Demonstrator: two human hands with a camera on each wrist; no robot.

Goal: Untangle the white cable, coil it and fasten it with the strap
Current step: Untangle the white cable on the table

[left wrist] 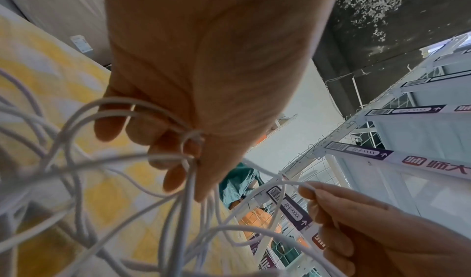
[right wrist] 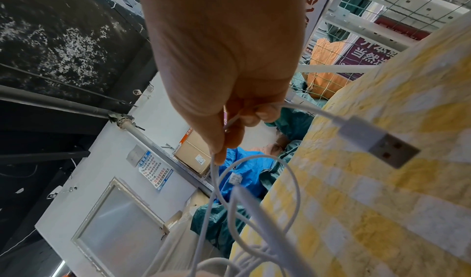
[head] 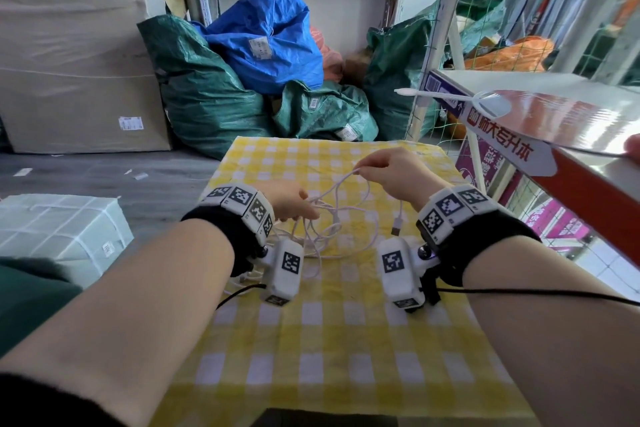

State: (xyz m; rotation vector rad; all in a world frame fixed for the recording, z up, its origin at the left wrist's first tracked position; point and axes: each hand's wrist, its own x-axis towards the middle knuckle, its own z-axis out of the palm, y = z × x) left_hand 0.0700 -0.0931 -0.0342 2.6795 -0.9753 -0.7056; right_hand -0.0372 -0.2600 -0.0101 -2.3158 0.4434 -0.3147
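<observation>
Above the checked cloth [head: 332, 333], left hand [head: 289, 199] grips tangled white cable [head: 332, 218]; right hand [head: 391, 172] pinches one strand.

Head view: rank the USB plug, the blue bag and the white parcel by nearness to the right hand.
1. USB plug: hangs just below the right hand.
2. Blue bag: behind the table, on the pile.
3. White parcel: far left, on the floor.
</observation>
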